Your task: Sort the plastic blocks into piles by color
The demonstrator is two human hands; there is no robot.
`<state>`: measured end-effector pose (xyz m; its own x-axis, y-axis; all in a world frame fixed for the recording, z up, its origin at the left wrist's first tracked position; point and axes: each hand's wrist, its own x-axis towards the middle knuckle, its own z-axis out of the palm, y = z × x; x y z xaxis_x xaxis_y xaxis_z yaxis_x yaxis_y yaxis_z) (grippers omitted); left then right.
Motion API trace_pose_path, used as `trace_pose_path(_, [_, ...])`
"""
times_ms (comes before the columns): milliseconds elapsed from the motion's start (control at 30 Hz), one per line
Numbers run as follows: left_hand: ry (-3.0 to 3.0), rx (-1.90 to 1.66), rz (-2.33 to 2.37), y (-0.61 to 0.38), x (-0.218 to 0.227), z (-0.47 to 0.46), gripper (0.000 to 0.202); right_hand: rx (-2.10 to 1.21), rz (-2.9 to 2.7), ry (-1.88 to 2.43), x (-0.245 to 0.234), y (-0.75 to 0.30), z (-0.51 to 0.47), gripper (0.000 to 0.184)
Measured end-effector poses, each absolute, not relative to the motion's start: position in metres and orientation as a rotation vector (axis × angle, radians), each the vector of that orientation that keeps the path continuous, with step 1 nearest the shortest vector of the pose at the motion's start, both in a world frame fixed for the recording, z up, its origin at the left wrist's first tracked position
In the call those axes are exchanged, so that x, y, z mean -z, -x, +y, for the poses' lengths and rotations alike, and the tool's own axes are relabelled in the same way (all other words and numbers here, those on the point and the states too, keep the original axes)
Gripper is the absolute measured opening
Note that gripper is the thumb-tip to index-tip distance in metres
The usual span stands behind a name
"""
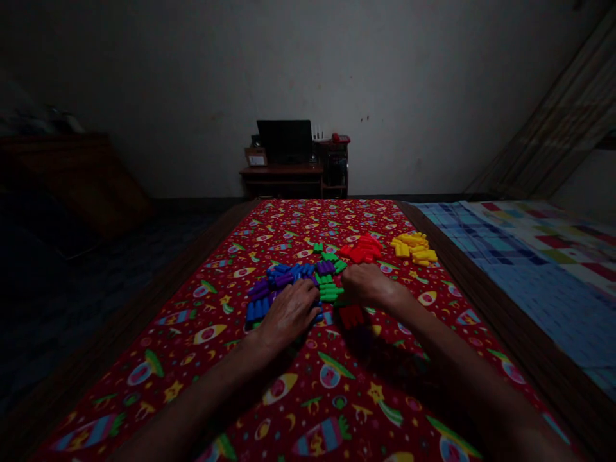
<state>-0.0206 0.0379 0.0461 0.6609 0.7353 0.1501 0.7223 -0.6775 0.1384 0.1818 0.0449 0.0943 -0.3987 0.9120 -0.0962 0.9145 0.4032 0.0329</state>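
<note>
My left hand [291, 308] rests palm down over a mixed heap of small plastic toy pieces, its fingers loosely bent and spread over blue pieces [257, 311] and purple pieces [260, 289]. Green pieces [330, 292] lie between the two hands. My right hand [363, 282] is closed just right of the green ones; whatever its fingers hold is hidden. Beyond it is a pile of red pieces [363, 248]. Another red group [351, 316] sits in shadow below the right hand. Farther right lies a pile of yellow pieces [414, 248].
A red patterned cloth [283, 391] covers the surface under the pieces, with a dark brown border. Patchwork bedding [539, 256] lies to the right. Against the far wall stands a small desk [283, 171] with a dark monitor [285, 141]. A wooden cabinet [72, 173] is at left.
</note>
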Motion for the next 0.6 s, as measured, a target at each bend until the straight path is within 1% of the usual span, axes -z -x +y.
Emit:
trace_pose_path(100, [-2.817, -0.329, 1.212, 0.021, -0.047, 0.038, 0.014, -0.015, 2.6, -1.56, -0.078, -0.169, 0.018, 0.026])
trace_pose_path(200, [-2.818, -0.452, 1.134, 0.018, -0.047, 0.039, 0.021, -0.048, 2.735, -1.544, -0.061, -0.177, 0.005, 0.036])
trace_pose_path(300, [-2.818, -0.534, 0.975, 0.015, -0.044, 0.04, 0.039, 0.028, 2.944, -1.462, -0.057, -0.192, 0.004, 0.046])
trace_pose_path(367, [-2.808, -0.525, 0.941, 0.014, -0.039, 0.042, 0.049, 0.145, 3.068, -1.4, -0.062, -0.198, 0.008, 0.048])
trace_pose_path(433, [-2.808, -0.472, 0.963, 0.015, -0.034, 0.044, 0.048, 0.272, 3.141, -1.401, -0.07, -0.201, 0.016, 0.039])
trace_pose_path(500, [-2.823, -0.428, 0.969, 0.018, -0.029, 0.047, 0.043, 0.35, 3.171, -1.516, -0.077, -0.206, 0.03, 0.031])
trace_pose_path(533, [-2.834, -0.422, 0.957, 0.02, -0.027, 0.049, 0.04, 0.36, 3.176, -1.621, -0.078, -0.21, 0.039, 0.031])
trace_pose_path(600, [-2.855, -0.453, 0.929, 0.024, -0.021, 0.054, 0.037, 0.313, 3.141, -1.915, -0.074, -0.226, 0.06, 0.038])
